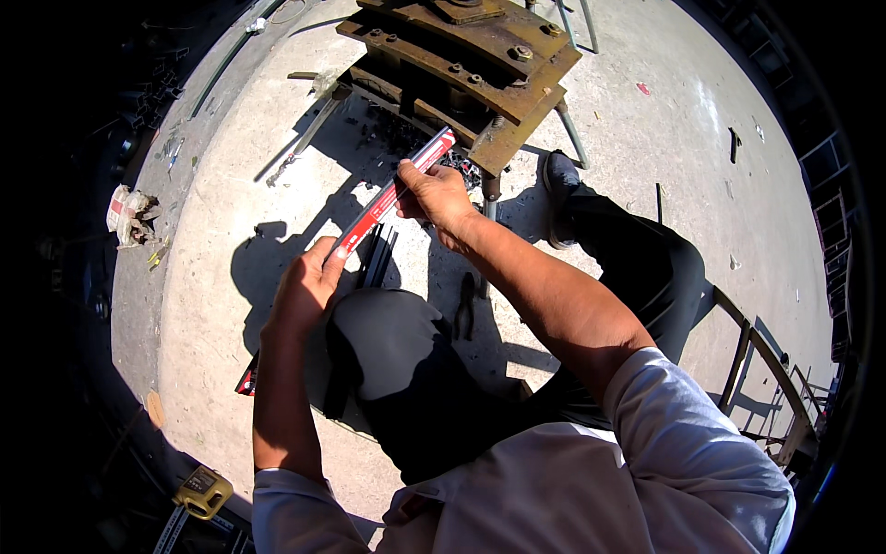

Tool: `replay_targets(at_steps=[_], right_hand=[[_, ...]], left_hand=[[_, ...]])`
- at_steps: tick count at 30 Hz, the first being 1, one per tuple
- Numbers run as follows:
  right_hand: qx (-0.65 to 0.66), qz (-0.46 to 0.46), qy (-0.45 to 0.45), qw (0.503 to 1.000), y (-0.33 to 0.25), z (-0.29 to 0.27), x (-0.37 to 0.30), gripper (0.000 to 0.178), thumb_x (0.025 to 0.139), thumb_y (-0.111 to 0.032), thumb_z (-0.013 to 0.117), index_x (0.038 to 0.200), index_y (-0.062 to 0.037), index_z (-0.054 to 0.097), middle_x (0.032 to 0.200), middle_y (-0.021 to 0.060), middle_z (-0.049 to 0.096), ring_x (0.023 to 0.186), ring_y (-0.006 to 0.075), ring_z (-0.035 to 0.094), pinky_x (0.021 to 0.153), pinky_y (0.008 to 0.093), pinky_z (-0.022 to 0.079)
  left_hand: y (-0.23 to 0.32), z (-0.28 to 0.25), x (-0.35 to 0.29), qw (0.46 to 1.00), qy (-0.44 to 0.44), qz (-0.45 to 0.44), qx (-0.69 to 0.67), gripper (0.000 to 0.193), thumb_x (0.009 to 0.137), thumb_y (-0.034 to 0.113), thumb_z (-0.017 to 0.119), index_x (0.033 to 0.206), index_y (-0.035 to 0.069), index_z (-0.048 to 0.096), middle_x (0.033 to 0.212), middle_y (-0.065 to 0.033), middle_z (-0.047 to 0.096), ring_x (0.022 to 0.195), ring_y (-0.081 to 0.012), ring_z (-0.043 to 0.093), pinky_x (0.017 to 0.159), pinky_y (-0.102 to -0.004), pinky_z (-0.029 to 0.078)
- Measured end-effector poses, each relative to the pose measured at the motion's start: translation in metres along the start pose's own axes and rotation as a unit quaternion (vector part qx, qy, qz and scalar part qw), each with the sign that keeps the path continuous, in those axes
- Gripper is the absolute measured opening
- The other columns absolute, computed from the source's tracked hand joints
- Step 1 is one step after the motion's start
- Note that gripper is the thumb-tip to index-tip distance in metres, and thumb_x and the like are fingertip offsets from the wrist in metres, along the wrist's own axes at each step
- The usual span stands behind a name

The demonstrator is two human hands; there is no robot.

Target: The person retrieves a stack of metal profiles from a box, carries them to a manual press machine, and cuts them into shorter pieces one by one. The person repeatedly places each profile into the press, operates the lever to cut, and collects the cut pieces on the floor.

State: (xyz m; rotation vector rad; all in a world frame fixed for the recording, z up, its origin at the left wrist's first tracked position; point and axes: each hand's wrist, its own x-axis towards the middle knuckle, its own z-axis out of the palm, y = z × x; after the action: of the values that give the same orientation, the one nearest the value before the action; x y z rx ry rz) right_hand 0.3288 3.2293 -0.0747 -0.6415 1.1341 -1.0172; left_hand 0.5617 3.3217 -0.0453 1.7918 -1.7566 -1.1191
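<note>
Left hand [307,282] and right hand [434,196] each pinch an end of a long flat red-and-white package [392,192], tilted above dark metal rods [377,257] on the concrete floor [240,185].

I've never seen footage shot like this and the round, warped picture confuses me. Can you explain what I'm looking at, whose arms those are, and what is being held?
The single picture comes from a wide fisheye camera worn on a person's head, looking down. That is why it is round and straight edges bend near the rim. There is no machine: the two bare arms rising from the bottom belong to the wearer.

The left hand and the right hand each hold one end of a long, flat red and white packet, slanted between them. The person seems to be seated; a dark-trousered knee is below the hands.

On the sunlit concrete floor lie pliers and some thin dark rods. Ahead stands a rusty bolted steel piece. A yellow tape measure lies at lower left.
</note>
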Motion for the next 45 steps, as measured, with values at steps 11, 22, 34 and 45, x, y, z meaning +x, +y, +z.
replay_targets(at_steps=[11, 22, 34, 45], right_hand=[[0.007, 0.009, -0.003, 1.000, -0.005, 0.004, 0.001, 0.041, 0.102, -0.036, 0.068, 0.089, 0.0030, 0.064, 0.078, 0.0109, 0.068, 0.061, 0.0179, 0.067, 0.058, 0.0326, 0.061], [0.009, 0.009, -0.012, 1.000, -0.003, 0.003, 0.004, 0.039, 0.103, -0.035, 0.069, 0.097, 0.0029, 0.064, 0.081, 0.0124, 0.071, 0.062, 0.0170, 0.069, 0.061, 0.0314, 0.063], [0.003, 0.011, 0.003, 1.000, -0.008, 0.011, 0.006, 0.041, 0.104, -0.037, 0.067, 0.097, 0.0026, 0.063, 0.082, 0.0123, 0.070, 0.063, 0.0181, 0.068, 0.061, 0.0331, 0.063], [0.028, 0.018, 0.021, 0.999, -0.015, 0.015, 0.001, 0.039, 0.103, -0.033, 0.066, 0.092, 0.0044, 0.065, 0.080, 0.0122, 0.069, 0.062, 0.0187, 0.067, 0.056, 0.0328, 0.061]], left_hand=[[0.027, -0.021, -0.003, 0.997, 0.005, -0.018, 0.078, 0.033, 0.109, 0.034, 0.054, 0.106, 0.004, 0.066, 0.070, -0.0178, 0.059, 0.064, -0.0302, 0.059, 0.067, -0.0420, 0.048], [0.031, -0.022, -0.004, 0.995, 0.015, -0.001, 0.101, 0.031, 0.110, 0.031, 0.053, 0.107, 0.003, 0.066, 0.074, -0.0193, 0.063, 0.069, -0.0328, 0.065, 0.067, -0.0434, 0.049], [0.030, -0.038, 0.006, 0.994, -0.026, -0.025, 0.100, 0.037, 0.110, 0.033, 0.054, 0.107, -0.002, 0.066, 0.073, -0.0184, 0.063, 0.069, -0.0332, 0.064, 0.068, -0.0424, 0.049], [0.045, -0.043, 0.002, 0.991, -0.010, 0.004, 0.130, 0.035, 0.111, 0.034, 0.053, 0.095, 0.003, 0.061, 0.069, -0.0005, 0.051, 0.065, -0.0131, 0.048, 0.062, -0.0324, 0.042]])
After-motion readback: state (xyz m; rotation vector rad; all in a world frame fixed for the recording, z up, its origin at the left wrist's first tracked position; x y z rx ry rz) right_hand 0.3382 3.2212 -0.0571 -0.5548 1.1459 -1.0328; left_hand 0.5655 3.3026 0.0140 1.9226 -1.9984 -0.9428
